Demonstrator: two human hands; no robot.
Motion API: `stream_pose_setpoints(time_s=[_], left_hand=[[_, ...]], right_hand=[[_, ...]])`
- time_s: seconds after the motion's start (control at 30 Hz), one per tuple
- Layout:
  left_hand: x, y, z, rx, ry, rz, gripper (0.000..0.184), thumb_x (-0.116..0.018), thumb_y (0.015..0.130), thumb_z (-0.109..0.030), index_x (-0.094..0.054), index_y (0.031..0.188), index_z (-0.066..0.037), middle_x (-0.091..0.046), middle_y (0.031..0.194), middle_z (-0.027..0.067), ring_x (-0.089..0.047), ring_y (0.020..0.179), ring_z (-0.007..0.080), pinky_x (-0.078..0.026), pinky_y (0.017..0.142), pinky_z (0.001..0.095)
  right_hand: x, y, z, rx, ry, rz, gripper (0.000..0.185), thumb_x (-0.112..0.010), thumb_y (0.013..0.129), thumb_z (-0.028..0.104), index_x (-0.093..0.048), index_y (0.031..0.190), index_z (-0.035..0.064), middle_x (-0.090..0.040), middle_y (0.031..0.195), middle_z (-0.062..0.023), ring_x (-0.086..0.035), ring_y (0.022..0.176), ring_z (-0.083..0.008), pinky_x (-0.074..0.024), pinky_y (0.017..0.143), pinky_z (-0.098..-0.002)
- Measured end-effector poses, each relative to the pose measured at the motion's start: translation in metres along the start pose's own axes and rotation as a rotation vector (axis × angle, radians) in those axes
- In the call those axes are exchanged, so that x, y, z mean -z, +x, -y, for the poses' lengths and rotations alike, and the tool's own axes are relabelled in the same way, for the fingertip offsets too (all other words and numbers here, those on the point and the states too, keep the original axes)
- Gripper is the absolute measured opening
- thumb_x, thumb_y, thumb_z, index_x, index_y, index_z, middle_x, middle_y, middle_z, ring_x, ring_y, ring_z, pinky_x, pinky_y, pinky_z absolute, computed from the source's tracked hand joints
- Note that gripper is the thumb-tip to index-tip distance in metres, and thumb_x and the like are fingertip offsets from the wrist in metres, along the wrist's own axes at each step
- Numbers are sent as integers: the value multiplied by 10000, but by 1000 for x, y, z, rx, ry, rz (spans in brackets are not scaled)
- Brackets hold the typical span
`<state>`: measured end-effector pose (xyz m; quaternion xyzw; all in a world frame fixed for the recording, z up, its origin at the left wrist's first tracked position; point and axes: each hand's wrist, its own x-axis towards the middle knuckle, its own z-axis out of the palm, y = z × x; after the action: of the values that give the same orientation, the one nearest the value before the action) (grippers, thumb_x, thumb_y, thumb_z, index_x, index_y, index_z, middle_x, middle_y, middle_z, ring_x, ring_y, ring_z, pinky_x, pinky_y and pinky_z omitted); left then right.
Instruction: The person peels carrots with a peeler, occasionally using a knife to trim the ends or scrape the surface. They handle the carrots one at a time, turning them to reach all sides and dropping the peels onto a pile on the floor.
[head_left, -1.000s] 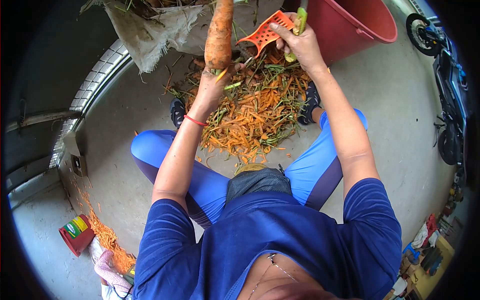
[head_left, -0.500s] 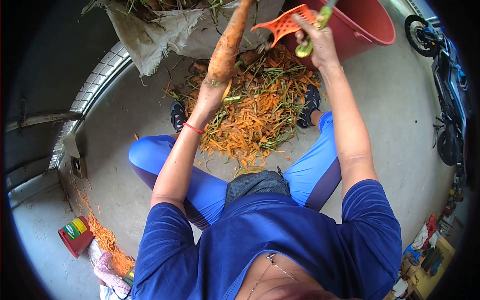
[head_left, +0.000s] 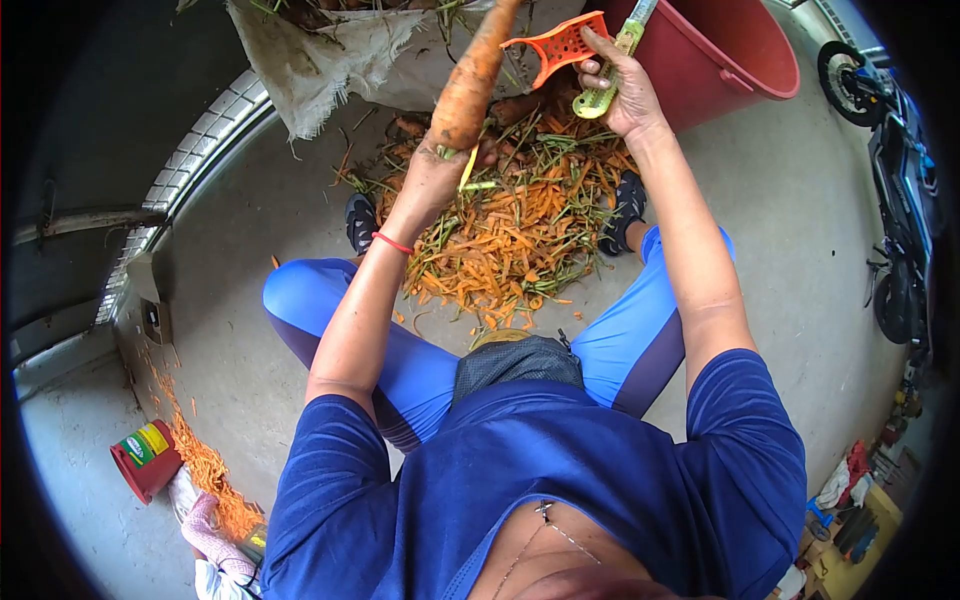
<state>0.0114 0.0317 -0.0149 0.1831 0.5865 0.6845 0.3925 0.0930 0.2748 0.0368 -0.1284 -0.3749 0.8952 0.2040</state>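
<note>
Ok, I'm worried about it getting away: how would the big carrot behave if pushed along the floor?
The carrot is probably stiff: it juts straight from the left hand, gripped at one end. Round and tapering, it would likely roll in a curve.

Single head-worn view, wide and rounded at its dark edges; looks steeply down over the wearer's navy shirt (head_left: 540,470), very near; faces forward to the hands and peelings pile (head_left: 510,230), farther off; no second view shares the scene.
</note>
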Motion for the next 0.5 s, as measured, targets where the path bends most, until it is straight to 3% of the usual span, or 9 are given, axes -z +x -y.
stream_pose_setpoints(time_s=[0.1, 0.2, 0.3, 0.33, 0.43, 0.47, 0.5], left_hand=[[6, 1, 2, -24, 415, -68, 319, -604, 848, -84, -525, 1153, -37, -647, 1034, 78, -653, 878, 173, -503, 742, 277], [10, -1, -6, -209, 888, -114, 404, -646, 808, -137, -515, 1176, -38, -644, 1026, 120, -640, 946, 245, -487, 798, 321], [9, -3, -14, -112, 926, -83, 467, -671, 774, -178, -504, 1182, -24, -637, 1019, 156, -616, 996, 296, -460, 849, 339], [8, -4, -20, -95, 887, -21, 520, -686, 753, -157, -490, 1215, -19, -618, 1090, 142, -581, 1061, 243, -435, 895, 313], [14, 2, -9, -133, 668, 125, 578, -698, 737, -120, -466, 1253, -1, -568, 1186, 126, -522, 1113, 193, -398, 950, 300], [15, 3, -8, -27, 544, 202, 649, -694, 720, -82, -419, 1300, 14, -503, 1269, 116, -453, 1158, 162, -357, 994, 289], [13, -1, -13, -37, 568, 222, 666, -669, 736, -66, -381, 1333, 4, -483, 1292, 119, -453, 1176, 184, -339, 1017, 303]], right_hand=[[-1, -5, 4, 11, -101, 50, 152, -642, 864, 102, -582, 988, 36, -573, 830, -4, -521, 607, -23, -369, 414, -122], [-5, -4, 8, -12, -103, 128, 162, -645, 864, 116, -593, 996, 40, -604, 895, -31, -531, 623, -17, -373, 418, -108], [-9, -6, 8, -22, -111, 123, 183, -667, 851, 139, -616, 998, 41, -618, 953, -34, -552, 668, -45, -399, 469, -131], [0, -1, -2, 27, -148, 58, 191, -672, 848, 139, -618, 1003, 41, -616, 955, -31, -557, 678, -56, -406, 483, -141], [13, 6, -9, 91, -161, -53, 229, -688, 834, 133, -620, 1031, 39, -615, 929, -9, -575, 710, -91, -421, 536, -181], [15, 7, -10, 113, -172, -53, 226, -689, 833, 130, -622, 1028, 39, -616, 924, -6, -576, 711, -90, -419, 539, -182], [12, 9, -11, 133, -179, -49, 222, -690, 832, 128, -624, 1026, 40, -616, 918, -3, -578, 712, -90, -418, 542, -182]])
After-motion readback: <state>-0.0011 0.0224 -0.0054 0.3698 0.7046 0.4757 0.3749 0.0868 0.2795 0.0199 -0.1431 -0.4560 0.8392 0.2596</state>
